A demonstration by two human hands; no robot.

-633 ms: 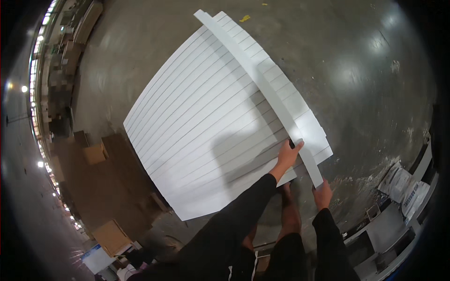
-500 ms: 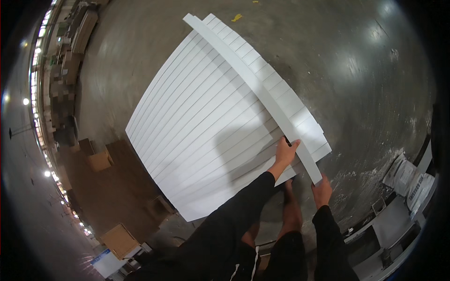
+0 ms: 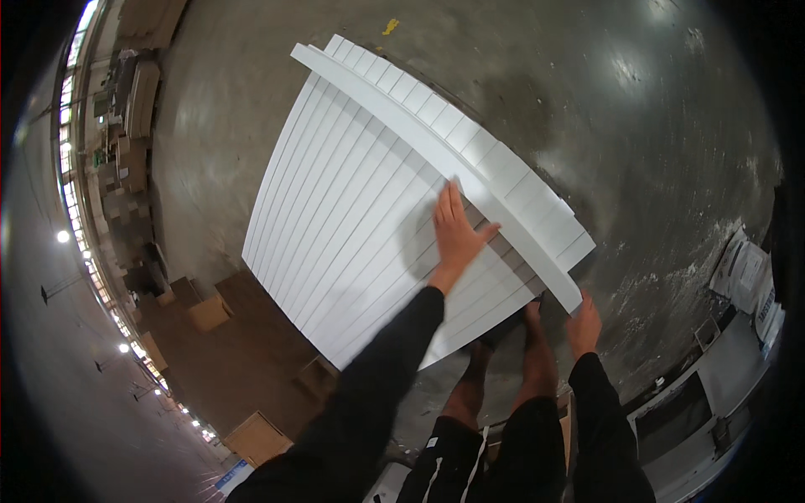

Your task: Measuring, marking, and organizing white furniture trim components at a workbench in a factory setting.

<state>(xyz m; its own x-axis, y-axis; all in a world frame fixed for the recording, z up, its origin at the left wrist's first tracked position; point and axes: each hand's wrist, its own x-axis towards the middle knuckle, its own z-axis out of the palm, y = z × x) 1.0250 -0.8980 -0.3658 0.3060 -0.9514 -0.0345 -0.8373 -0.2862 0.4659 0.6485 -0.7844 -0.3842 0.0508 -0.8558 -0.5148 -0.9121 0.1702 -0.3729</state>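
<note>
A long white plank [image 3: 436, 151] lies slantwise across a row of white planks laid side by side [image 3: 352, 218], running from far left to near right. My left hand [image 3: 459, 235] is open over the row, fingers stretched toward the far side and thumb apart. Its fingertips reach the edge of the slanted plank; whether they press on it I cannot tell. At the near right end of that plank, my right hand [image 3: 584, 327] is closed on it, its palm side hidden.
Flat brown cardboard [image 3: 210, 360] and an open carton [image 3: 256, 438] lie at the left. White sacks [image 3: 746, 272] and a grey metal frame [image 3: 683, 419] stand at the right. My legs [image 3: 537, 360] are close to the near edge of the planks. Concrete floor [image 3: 587, 101] surrounds them.
My left hand has let go of the slanted plank's edge and moved farther up along it, fingers spreading. My right hand stays at the near end. The view has shifted slightly.
</note>
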